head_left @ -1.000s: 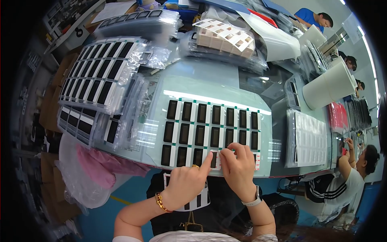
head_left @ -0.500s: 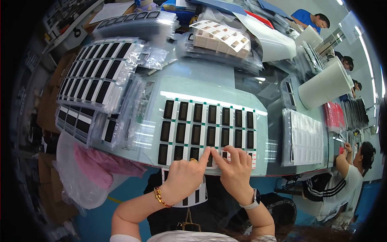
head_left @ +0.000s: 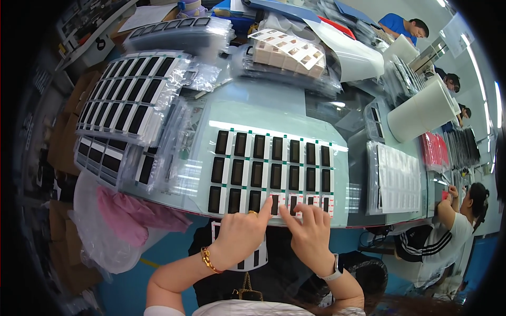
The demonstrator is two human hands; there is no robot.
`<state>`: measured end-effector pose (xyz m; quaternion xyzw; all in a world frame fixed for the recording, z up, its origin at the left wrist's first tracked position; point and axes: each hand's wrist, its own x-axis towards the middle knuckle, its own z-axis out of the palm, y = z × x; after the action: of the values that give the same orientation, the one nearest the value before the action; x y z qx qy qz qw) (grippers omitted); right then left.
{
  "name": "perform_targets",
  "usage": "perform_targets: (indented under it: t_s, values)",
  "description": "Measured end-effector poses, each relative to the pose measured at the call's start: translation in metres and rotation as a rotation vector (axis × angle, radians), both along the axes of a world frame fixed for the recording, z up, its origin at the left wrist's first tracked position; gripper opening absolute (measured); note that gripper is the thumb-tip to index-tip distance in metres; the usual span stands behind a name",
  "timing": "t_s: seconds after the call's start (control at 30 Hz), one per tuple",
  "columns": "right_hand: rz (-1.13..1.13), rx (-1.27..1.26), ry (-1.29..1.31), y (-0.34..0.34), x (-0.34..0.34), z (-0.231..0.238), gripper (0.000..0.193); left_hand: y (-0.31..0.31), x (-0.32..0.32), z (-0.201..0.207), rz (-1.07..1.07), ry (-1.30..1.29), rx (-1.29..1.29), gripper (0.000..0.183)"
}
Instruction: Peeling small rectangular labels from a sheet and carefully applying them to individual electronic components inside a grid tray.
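A tray [head_left: 337,158] of dark rectangular panels in three rows lies before me on the table. Beside each panel runs a white strip, with small green tabs between. In the front row, towards the right, several panels have white borders with red marks, one of them a bordered panel [head_left: 274,205] between my index fingertips. My left hand [head_left: 240,234] points its index finger at that panel's left edge, other fingers curled. My right hand [head_left: 308,231] has its index finger stretched to the panel's lower right, other fingers loosely bent. Neither hand visibly grips anything.
Stacked trays of similar panels [head_left: 124,95] stand on the left. A pink cloth [head_left: 124,216] and clear plastic hang at the left table edge. Behind are a pile with a cut-out sheet [head_left: 290,47] and a white roll [head_left: 424,110]. A co-worker [head_left: 458,216] sits at right.
Both hands have drawn slightly towards me, and the right index fingertip has moved right and down. More of the red-marked borders in the front row now shows.
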<state>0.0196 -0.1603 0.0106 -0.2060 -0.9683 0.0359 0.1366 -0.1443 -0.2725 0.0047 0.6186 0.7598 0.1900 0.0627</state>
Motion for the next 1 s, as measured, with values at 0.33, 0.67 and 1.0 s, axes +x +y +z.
perform_targets:
  t_s: [0.33, 0.67, 1.0]
  values:
    - [0.082, -1.113, 0.239, -0.026, 0.015, 0.017, 0.018, -0.039, 0.016, 0.003, -0.025, -0.529, 0.336, 0.045]
    - [0.045, -1.496, -0.099, -0.020, 0.010, -0.001, 0.017, -0.058, -0.013, -0.001, -0.133, -1.089, 0.089, 0.008]
    - [0.233, -0.834, 0.173, -0.027, -0.001, 0.011, 0.013, -0.066, -0.018, -0.015, -0.037, -0.995, 0.135, 0.009]
